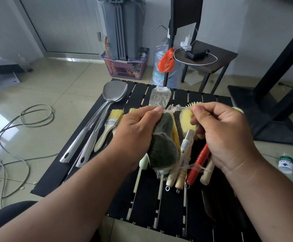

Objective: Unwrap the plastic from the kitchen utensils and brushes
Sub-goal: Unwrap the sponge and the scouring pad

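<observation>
My left hand (137,130) grips a green and yellow sponge brush (163,145) held above the black slatted table (142,203). Clear plastic wrap (172,109) stretches from the brush's top to my right hand (224,135), which pinches it. More plastic is bunched around the wooden and red brush handles (196,163) below my right hand. Two steel spatulas (96,123) and a flat pastry brush (109,128) lie unwrapped at the table's left. A wrapped utensil head (159,97) lies at the far edge. Yellow bristles (187,117) show between my hands.
A purple basket (126,67), a water bottle (161,67) with an orange bag and a dark side table (210,56) stand behind the table. Cables (20,130) trail over the floor at left. A small white jar (285,163) sits on the floor at right.
</observation>
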